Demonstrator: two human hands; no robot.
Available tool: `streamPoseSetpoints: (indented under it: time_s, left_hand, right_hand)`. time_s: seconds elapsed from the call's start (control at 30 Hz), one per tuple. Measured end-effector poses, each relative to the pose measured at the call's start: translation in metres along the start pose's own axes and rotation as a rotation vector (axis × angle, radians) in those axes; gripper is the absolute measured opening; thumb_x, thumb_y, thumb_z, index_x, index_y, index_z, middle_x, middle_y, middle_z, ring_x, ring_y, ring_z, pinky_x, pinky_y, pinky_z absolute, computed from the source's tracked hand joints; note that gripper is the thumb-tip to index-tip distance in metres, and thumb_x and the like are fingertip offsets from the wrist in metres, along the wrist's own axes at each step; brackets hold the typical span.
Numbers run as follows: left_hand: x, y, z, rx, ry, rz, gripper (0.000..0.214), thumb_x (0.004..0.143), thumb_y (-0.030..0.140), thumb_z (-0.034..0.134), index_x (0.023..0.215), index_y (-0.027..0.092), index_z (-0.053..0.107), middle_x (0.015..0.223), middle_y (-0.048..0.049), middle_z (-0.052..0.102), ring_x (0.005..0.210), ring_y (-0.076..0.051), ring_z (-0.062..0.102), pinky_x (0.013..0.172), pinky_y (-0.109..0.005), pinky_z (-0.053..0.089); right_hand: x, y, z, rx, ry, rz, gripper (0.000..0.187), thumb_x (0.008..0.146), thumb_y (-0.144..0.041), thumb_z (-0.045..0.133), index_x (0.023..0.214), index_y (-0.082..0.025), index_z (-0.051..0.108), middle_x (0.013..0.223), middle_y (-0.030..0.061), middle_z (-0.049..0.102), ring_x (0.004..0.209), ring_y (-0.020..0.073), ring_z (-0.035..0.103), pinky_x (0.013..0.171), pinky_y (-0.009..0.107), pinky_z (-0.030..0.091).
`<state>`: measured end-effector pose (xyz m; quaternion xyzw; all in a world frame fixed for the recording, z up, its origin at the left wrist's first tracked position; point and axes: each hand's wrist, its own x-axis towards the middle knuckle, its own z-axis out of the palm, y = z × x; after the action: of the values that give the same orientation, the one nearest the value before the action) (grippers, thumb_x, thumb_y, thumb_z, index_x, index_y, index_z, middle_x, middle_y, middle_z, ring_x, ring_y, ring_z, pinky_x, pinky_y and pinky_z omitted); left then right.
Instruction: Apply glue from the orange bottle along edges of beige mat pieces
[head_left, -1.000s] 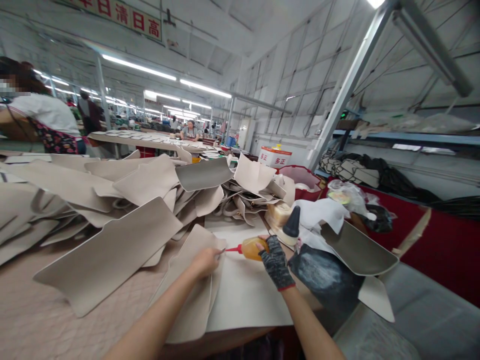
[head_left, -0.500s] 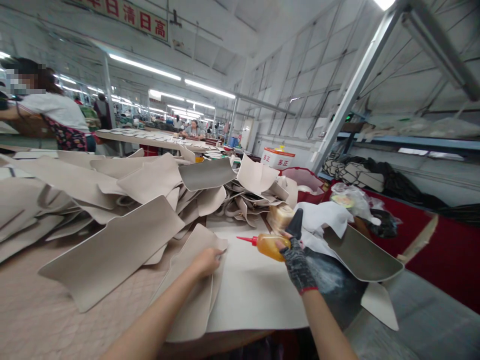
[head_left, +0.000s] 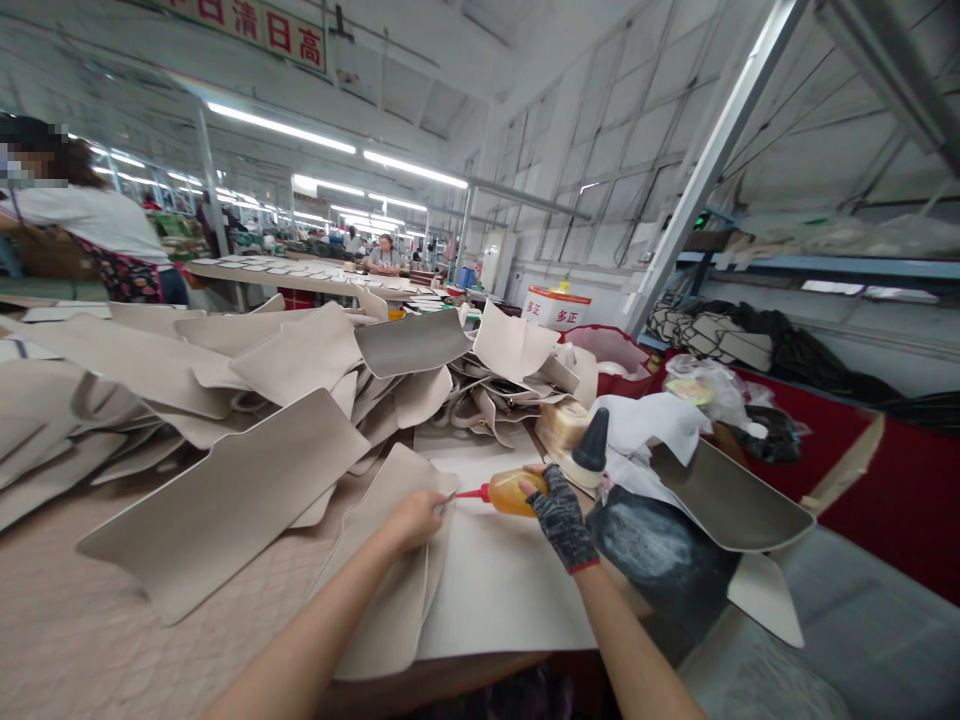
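My left hand [head_left: 417, 520] pinches the right edge of a beige leather-like panel [head_left: 382, 590], which lies partly over a pale board [head_left: 510, 590]. In my right hand [head_left: 561, 515], which wears a dark grey fingerless glove with a red cuff, is a squeeze bottle [head_left: 511, 493] of amber liquid. The bottle lies sideways, its thin red nozzle pointing left. That nozzle's tip is at the panel's edge, close to my left fingertips; whether it touches cannot be told. Just behind the right hand stands a bottle with a black cone cap [head_left: 594, 440].
Many beige panels [head_left: 292, 345] are heaped across the back and left of the table. A roll of tape [head_left: 562, 428], white sheets [head_left: 652, 425] and a dark pad [head_left: 652, 550] are at the right. A co-worker [head_left: 97, 230] stands at far left; another person [head_left: 384, 257] sits farther back.
My right hand has moved left with the squeeze bottle, bringing the red nozzle to the panel's edge. The black-capped bottle now shows more fully. My left hand keeps its hold.
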<state>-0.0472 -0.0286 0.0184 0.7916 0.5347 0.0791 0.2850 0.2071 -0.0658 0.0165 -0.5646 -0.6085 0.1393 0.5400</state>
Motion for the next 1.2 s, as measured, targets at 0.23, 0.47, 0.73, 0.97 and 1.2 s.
streamPoseSetpoints:
  time_s: [0.23,0.47,0.73,0.97,1.2]
  left_hand:
    - [-0.005,0.006,-0.004,0.011,-0.011,-0.024,0.048,0.083,0.008,0.051,0.130,0.016,0.054,0.130,-0.0111,0.055,0.120,-0.021,0.052,0.105,-0.040,0.039]
    - [-0.007,0.010,-0.004,0.040,0.000,-0.035,0.048,0.083,0.009,0.052,0.130,0.016,0.054,0.130,-0.0114,0.055,0.122,-0.022,0.051,0.105,-0.041,0.040]
    - [-0.006,0.009,-0.001,0.082,0.006,-0.026,0.046,0.082,0.010,0.053,0.128,0.017,0.055,0.127,-0.0107,0.057,0.118,-0.023,0.053,0.101,-0.043,0.043]
    - [-0.005,0.007,0.001,0.105,0.024,0.005,0.046,0.081,0.009,0.054,0.125,0.018,0.057,0.123,-0.0095,0.060,0.114,-0.022,0.056,0.100,-0.043,0.044]
    - [-0.004,0.006,0.002,0.125,0.030,0.002,0.046,0.081,0.010,0.054,0.126,0.018,0.057,0.125,-0.0099,0.059,0.117,-0.022,0.054,0.101,-0.042,0.044]
  right_hand:
    - [0.007,0.002,0.004,-0.007,-0.023,-0.076,0.034,0.080,-0.041,0.054,0.096,-0.012,0.059,0.096,0.0122,0.061,0.091,0.0238,0.057,0.088,0.042,0.045]
    - [0.013,0.004,0.007,-0.054,-0.014,-0.202,0.030,0.083,-0.039,0.055,0.098,-0.014,0.061,0.095,0.0117,0.060,0.092,0.0248,0.056,0.089,0.045,0.045]
    - [0.018,0.009,0.011,-0.067,-0.028,-0.352,0.023,0.087,-0.035,0.054,0.097,-0.016,0.063,0.098,0.0132,0.061,0.098,0.0265,0.056,0.093,0.049,0.046]
    - [0.018,0.012,0.009,-0.067,-0.084,-0.379,0.022,0.088,-0.032,0.055,0.101,-0.016,0.061,0.101,0.0114,0.059,0.101,0.0247,0.054,0.094,0.048,0.044]
    - [0.012,0.017,0.008,-0.038,-0.092,-0.308,0.022,0.088,-0.033,0.056,0.101,-0.016,0.061,0.103,0.0099,0.057,0.102,0.0229,0.053,0.098,0.046,0.040]
